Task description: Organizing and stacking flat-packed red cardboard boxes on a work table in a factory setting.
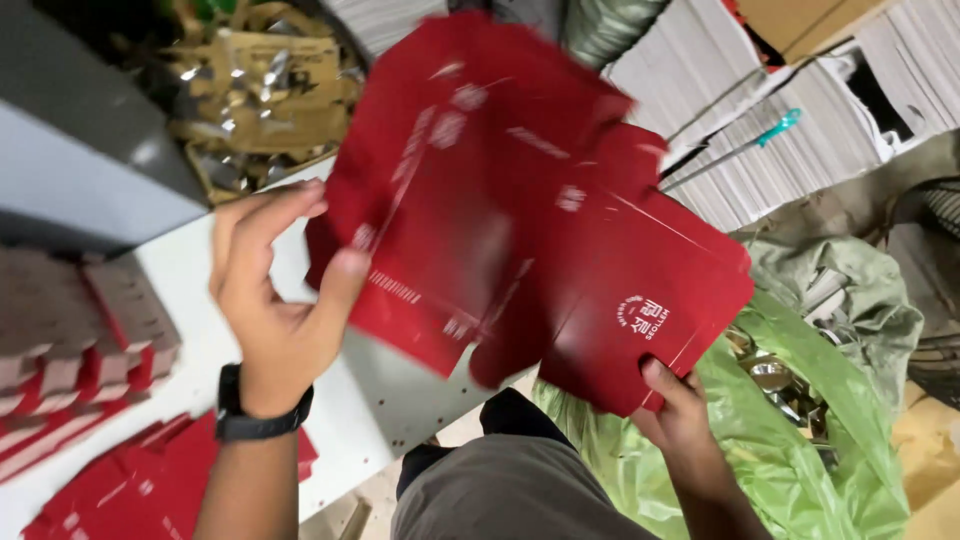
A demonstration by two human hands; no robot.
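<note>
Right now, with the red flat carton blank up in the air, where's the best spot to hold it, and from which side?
Hold the red carton blank by its outer edges, one grip per side. The right hand already pinches the lower right panel edge from below; the left hand comes in at the left edge, thumb on the face. The sheet is thin, wide and creased, so a single corner grip would probably let it flop.

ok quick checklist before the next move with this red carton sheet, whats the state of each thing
1. Right hand grips the red carton sheet at its lower corner: ok.
2. Left hand has a firm hold on the sheet's left edge: not ok, fingers open, only the thumb near it.
3. Sheet flat and unfolded: ok.
4. Sheet steady: not ok, blurred.
5. Bare white table beside the red stack: ok.
</note>
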